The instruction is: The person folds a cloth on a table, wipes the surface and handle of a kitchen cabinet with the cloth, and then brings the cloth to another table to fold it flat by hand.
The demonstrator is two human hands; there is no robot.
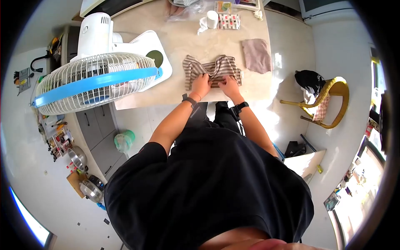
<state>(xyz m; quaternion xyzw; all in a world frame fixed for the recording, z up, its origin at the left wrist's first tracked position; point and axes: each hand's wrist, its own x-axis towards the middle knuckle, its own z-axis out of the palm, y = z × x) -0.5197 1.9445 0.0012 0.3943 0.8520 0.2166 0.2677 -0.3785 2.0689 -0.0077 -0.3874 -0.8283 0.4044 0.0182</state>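
A brown-and-cream striped cloth (213,68) lies bunched near the front edge of the beige table (179,41). My left hand (201,86) is on its lower middle, fingers bent together at the fabric. Close to it on the right, my right hand (230,86) has its fingers closed at the cloth's lower edge. Folds rise between and above both hands. To the right, a plain mauve cloth (256,56) lies flat by the table's right edge, apart from the striped one and touched by neither hand.
A white fan with a blue rim (96,83) stands at the table's left. Toward the back are a white roll (212,19), a patterned packet (229,21) and plastic bags. A yellow chair (342,102) holding cloths stands right of the table; a green bin (125,141) is below left.
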